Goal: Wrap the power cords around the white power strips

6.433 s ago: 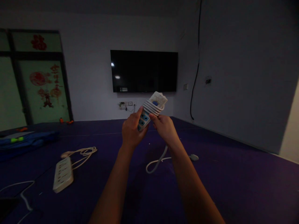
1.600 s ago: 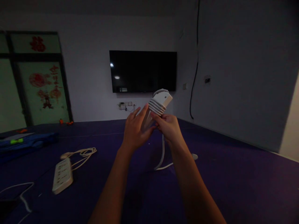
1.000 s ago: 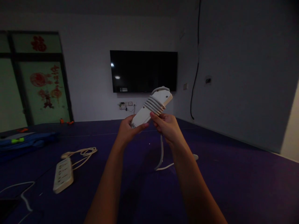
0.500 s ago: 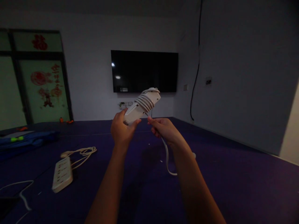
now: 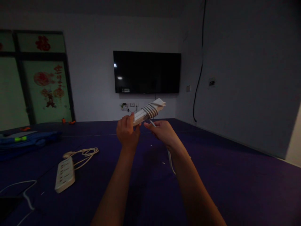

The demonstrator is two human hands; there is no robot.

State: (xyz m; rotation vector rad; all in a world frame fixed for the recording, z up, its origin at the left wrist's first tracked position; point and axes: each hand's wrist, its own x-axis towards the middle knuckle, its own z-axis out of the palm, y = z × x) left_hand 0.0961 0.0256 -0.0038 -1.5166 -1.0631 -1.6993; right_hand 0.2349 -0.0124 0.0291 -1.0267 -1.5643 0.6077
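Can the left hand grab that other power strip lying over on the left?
Probably not just now: the left hand is busy holding the wrapped strip. But nothing lies on the other strip, so an empty hand could likely get it.

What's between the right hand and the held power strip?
In the head view, a short stretch of white cord spans from the coils around the power strip to the right hand.

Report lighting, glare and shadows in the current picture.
Head view: dim overall, with a brighter wall at far right; bright reflections on the left side of the TV; a soft, dark shadow on the purple surface below the strip.
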